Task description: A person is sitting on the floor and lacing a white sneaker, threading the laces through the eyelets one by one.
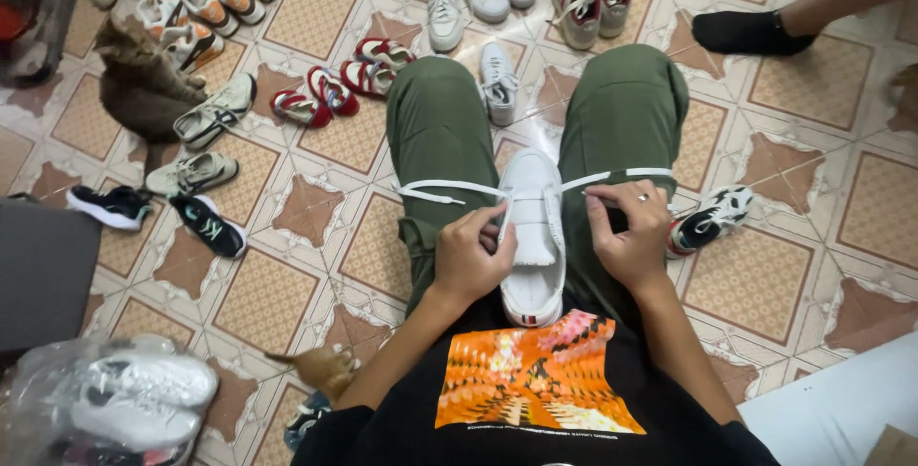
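Observation:
A white sneaker [532, 237] rests between my knees on my green trousers, toe pointing away from me. Its white lace [442, 189] stretches out to both sides across my thighs. My left hand [470, 258] grips the shoe's left side and pinches the lace near the eyelets. My right hand [631, 235], with a ring on one finger, holds the lace's right strand close to the shoe's right edge.
Many shoes lie on the patterned tile floor ahead and to the left, including red-and-white sandals [335, 88] and a black-and-white sneaker [712, 219] by my right knee. A cat [143, 88] sits at left. Another person's black-socked foot [751, 31] is top right. Bagged white shoes [124, 399] lie bottom left.

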